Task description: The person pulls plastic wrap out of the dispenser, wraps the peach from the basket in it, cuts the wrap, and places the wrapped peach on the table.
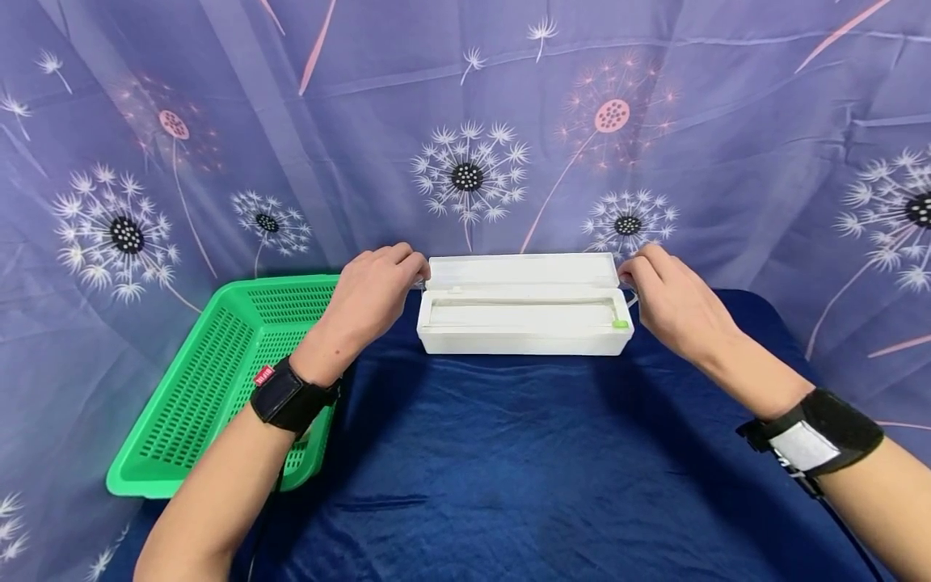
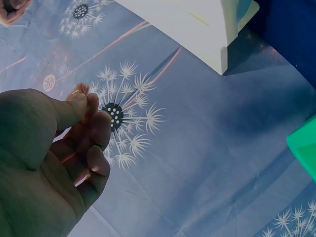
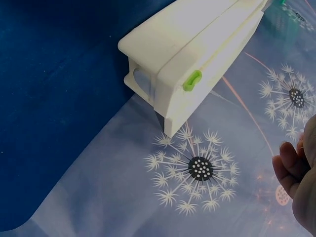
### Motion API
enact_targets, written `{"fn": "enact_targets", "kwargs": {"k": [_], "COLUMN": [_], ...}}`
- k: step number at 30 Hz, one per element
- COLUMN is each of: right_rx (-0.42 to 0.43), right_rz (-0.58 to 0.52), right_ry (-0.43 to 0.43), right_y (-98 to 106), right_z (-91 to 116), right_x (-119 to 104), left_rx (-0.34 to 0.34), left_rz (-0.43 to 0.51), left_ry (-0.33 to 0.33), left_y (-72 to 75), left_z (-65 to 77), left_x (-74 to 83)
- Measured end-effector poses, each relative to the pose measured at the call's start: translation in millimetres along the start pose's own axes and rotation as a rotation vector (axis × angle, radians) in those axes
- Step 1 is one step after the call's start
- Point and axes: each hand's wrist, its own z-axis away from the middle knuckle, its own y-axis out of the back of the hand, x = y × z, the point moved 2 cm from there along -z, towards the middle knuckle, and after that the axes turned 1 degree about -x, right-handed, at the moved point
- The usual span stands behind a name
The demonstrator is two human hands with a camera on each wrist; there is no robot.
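A long white cling film dispenser (image 1: 524,343) stands at the back of the table, its lid (image 1: 524,270) raised. A small green slide cutter (image 1: 620,324) sits at its right end. My left hand (image 1: 374,295) is at the dispenser's left end, thumb and forefinger pinching the edge of thin clear cling film; the left wrist view shows the same hand (image 2: 64,148) with bent fingers. At the other end my right hand (image 1: 672,303) pinches clear film with its fingertips. Only part of that hand (image 3: 296,173) shows in the right wrist view, its pinch hidden. Most of the film is hard to see.
A green perforated basket (image 1: 192,396) stands left of the dispenser, partly behind my left forearm. Dark blue cloth (image 1: 494,461) covers the table. A purple curtain (image 1: 349,162) with dandelion prints hangs close behind the dispenser.
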Motion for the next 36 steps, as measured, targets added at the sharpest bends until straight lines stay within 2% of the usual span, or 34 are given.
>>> {"fn": "enact_targets", "kwargs": {"k": [17,36], "right_rx": [0.007,-0.004], "right_rz": [0.003,-0.05], "right_ry": [-0.014,-0.069], "right_y": [5,20], "right_z": [-4,-11], "right_x": [0,-6], "left_rx": [0.009,-0.005], "left_rz": [-0.011,0.005], "left_ry": [-0.016,0.008], "left_y": [4.5,17.5], "left_z": [1.1,1.6], "left_x": [1.0,2.1]}}
